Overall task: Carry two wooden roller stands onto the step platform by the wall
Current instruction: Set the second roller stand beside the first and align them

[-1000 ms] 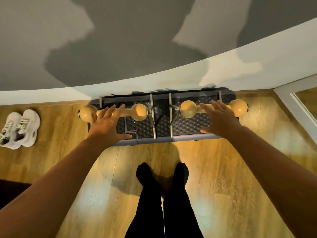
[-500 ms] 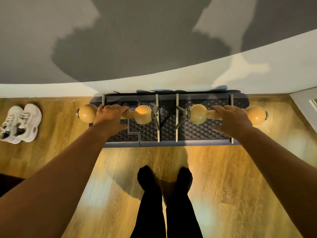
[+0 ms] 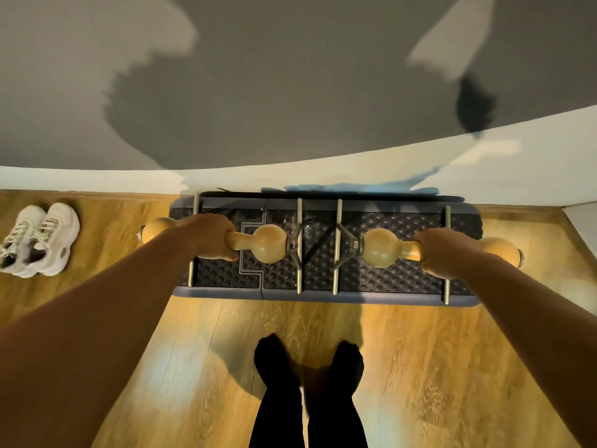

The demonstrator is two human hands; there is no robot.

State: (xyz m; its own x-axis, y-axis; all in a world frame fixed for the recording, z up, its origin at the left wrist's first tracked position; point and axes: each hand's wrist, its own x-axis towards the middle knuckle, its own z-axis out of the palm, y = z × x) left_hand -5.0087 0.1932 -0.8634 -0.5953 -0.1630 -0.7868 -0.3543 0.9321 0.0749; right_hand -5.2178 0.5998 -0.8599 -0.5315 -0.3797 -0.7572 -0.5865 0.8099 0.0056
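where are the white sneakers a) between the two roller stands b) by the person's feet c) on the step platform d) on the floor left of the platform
d: the white sneakers sit on the wooden floor, apart from the left end of the step platform, well away from both roller stands.

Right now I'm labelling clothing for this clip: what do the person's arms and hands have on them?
Nothing is worn on what shows: both forearms are bare, with no sleeves in frame. The left hand and right hand have no gloves, and no watch or bracelet shows at either wrist; rings cannot be told.
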